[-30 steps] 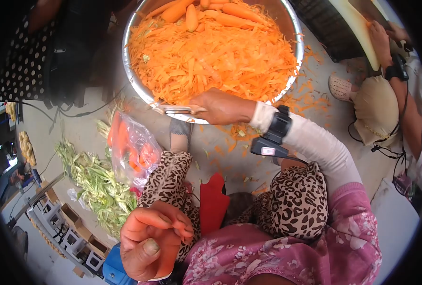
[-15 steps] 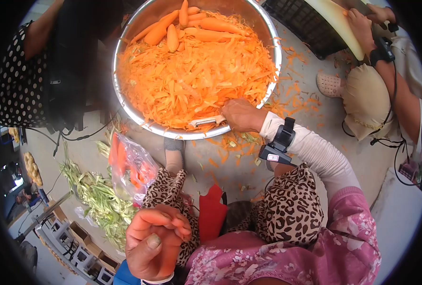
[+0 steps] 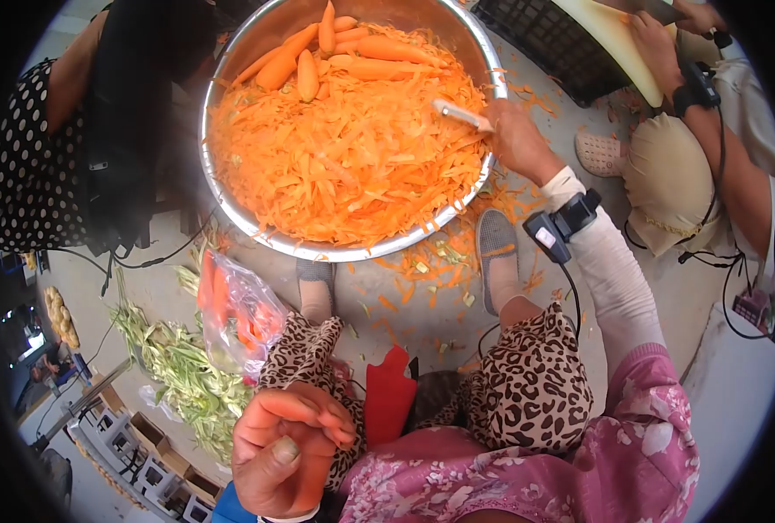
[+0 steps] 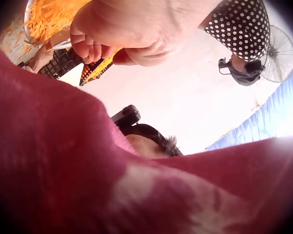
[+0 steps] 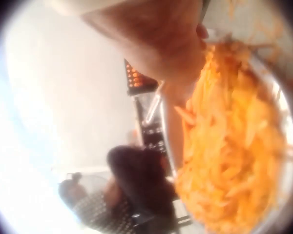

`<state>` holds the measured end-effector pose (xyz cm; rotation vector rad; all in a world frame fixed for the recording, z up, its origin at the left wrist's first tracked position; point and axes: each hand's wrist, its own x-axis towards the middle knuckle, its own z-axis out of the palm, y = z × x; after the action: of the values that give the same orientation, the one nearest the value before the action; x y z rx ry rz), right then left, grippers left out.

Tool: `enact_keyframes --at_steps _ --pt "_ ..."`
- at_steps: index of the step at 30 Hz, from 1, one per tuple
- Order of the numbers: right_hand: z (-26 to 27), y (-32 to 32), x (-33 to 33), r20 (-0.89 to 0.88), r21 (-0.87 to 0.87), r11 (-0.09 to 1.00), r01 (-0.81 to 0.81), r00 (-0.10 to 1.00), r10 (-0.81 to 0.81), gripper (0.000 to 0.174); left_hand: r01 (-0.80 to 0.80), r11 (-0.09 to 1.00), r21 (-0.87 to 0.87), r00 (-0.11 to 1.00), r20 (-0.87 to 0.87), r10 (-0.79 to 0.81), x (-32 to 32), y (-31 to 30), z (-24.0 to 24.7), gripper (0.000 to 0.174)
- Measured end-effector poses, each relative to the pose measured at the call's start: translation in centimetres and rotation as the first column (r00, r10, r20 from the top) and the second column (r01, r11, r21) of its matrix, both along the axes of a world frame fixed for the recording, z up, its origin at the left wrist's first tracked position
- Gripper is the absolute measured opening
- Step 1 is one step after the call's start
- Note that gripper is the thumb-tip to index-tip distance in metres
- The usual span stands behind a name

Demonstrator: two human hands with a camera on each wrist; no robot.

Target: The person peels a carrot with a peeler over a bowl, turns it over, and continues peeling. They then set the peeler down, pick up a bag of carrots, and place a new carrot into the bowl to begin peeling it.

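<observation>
In the head view my right hand (image 3: 520,139) grips a pale-handled vegetable peeler (image 3: 463,115), which points left over the right side of a large metal basin (image 3: 498,74). The basin is heaped with carrot peelings (image 3: 344,166), and several peeled carrots (image 3: 383,49) lie at its far side. The right wrist view is blurred, with the peeler (image 5: 152,109) showing below the right hand (image 5: 161,44). My left hand (image 3: 287,453) is held palm up above the left thigh, its fingers loosely bent and nothing in them.
Left of my leg lie a clear plastic bag (image 3: 239,305) of carrots and a pile of green leaves (image 3: 183,370). A person's hands (image 3: 658,52) work with a knife on a pale board (image 3: 618,44) over a black crate (image 3: 544,52). Peelings are scattered on the floor.
My right hand has moved with the peeler from the basin's near rim to its right side. The basin has shifted left in the head view. My left hand keeps its pose.
</observation>
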<state>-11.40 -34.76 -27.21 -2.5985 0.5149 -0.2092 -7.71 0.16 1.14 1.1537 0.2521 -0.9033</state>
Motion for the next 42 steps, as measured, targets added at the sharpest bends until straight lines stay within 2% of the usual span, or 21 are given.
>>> enact_keyframes --at_steps 2,5,6,8,9,14,16,17,18,20,22,24,25,27,28,30,31,35,38,40,42 --pt "0.5 1.2 -0.5 -0.019 0.058 0.998 -0.01 1.0 0.011 0.021 0.009 1.0 -0.011 1.0 0.01 -0.009 0.0 0.0 0.0 0.028" --pt "2.2 3.4 -0.4 -0.222 0.153 0.988 -0.013 0.974 0.048 0.016 0.005 1.0 -0.012 1.0 0.01 -0.005 -0.1 0.1 0.1 0.028" --pt "2.3 4.1 -0.4 -0.221 0.15 0.989 -0.011 0.974 0.044 0.016 0.008 1.0 -0.015 1.0 0.011 -0.008 -0.1 0.2 0.1 0.028" --pt "2.4 5.8 -0.4 -0.261 0.008 0.992 -0.123 0.958 0.121 0.013 0.005 1.0 -0.008 1.0 0.008 -0.005 -0.1 0.3 0.1 0.028" --pt "1.3 7.1 -0.1 -0.133 -0.034 0.998 -0.048 0.99 0.043 0.012 0.004 1.0 -0.009 1.0 0.007 -0.004 -0.1 0.3 0.1 0.028" --pt "0.3 8.1 1.3 -0.203 -0.068 0.991 -0.115 0.974 0.099 0.017 -0.015 1.0 -0.002 1.0 -0.019 0.015 -0.3 0.0 0.1 0.028" --pt "0.9 7.5 0.7 -0.2 0.176 0.983 0.05 0.98 -0.015 0.018 0.009 1.0 -0.015 1.0 -0.029 -0.01 -0.3 0.1 0.2 0.028" --pt "1.4 6.9 0.1 -0.181 0.254 0.965 0.07 0.983 -0.024 0.019 0.034 0.999 -0.026 0.998 -0.044 -0.036 -0.3 0.2 0.2 0.028" --pt "2.1 6.6 -0.4 -0.183 0.256 0.965 0.063 0.983 -0.016 0.019 0.027 0.999 -0.025 0.999 -0.046 -0.028 -0.4 0.6 0.1 0.028" --pt "3.0 6.2 -1.4 -0.029 0.273 0.959 0.073 0.997 -0.068 0.024 0.012 0.995 -0.103 0.998 -0.057 -0.018 -0.5 1.2 -0.2 0.032" --pt "3.9 5.8 -1.9 0.047 0.206 0.978 0.022 0.998 -0.033 0.029 0.003 0.994 -0.105 0.999 -0.052 -0.008 -0.5 1.5 -0.1 0.032" --pt "5.9 6.2 -2.6 0.022 0.248 0.969 -0.016 1.0 0.011 0.011 -0.003 0.994 -0.108 0.999 -0.051 -0.002 -0.5 1.5 0.1 0.031" --pt "5.6 6.5 -2.8 0.02 0.247 0.969 -0.018 1.0 0.013 0.011 0.007 0.997 -0.082 0.999 -0.049 -0.011 -0.5 1.3 0.4 0.03" --pt "3.9 7.4 -2.9 -0.025 0.326 0.919 -0.221 0.97 0.242 0.012 0.019 0.998 -0.054 0.999 -0.048 -0.022 -0.4 1.2 0.6 0.028" --pt "3.1 7.7 -2.7 -0.027 0.327 0.919 -0.221 0.97 0.242 0.012 0.004 0.999 -0.041 1.0 -0.03 -0.005 -0.4 1.3 0.7 0.028" --pt "1.7 8.2 -1.6 -0.076 0.184 0.907 -0.378 0.915 0.397 0.01 -0.019 0.999 -0.026 1.0 -0.014 0.019 -0.3 1.5 0.7 0.027" --pt "1.5 8.5 -0.7 -0.174 0.144 0.914 -0.378 0.9 0.399 0.011 -0.024 0.999 -0.025 1.0 -0.016 0.024 -0.3 1.6 0.7 0.028" --pt "0.1 8.2 0.2 -0.263 0.159 0.899 -0.408 0.86 0.437 0.012 -0.023 0.999 -0.04 1.0 -0.018 0.022 -0.2 2.2 1.1 0.029" --pt "3.2 7.8 -0.6 -0.212 0.227 0.882 -0.413 0.863 0.459 0.012 -0.011 0.979 -0.204 0.998 -0.063 -0.002 -0.2 3.3 0.9 0.033" --pt "5.4 7.9 -0.7 -0.268 0.197 0.885 -0.422 0.845 0.463 0.013 -0.018 0.976 -0.217 0.998 -0.064 0.004 -0.4 3.7 0.8 0.033" --pt "8.6 7.9 -0.5 -0.26 0.101 0.938 -0.333 0.901 0.347 0.015 -0.013 0.973 -0.232 0.998 -0.06 -0.001 -0.5 4.1 0.8 0.034"
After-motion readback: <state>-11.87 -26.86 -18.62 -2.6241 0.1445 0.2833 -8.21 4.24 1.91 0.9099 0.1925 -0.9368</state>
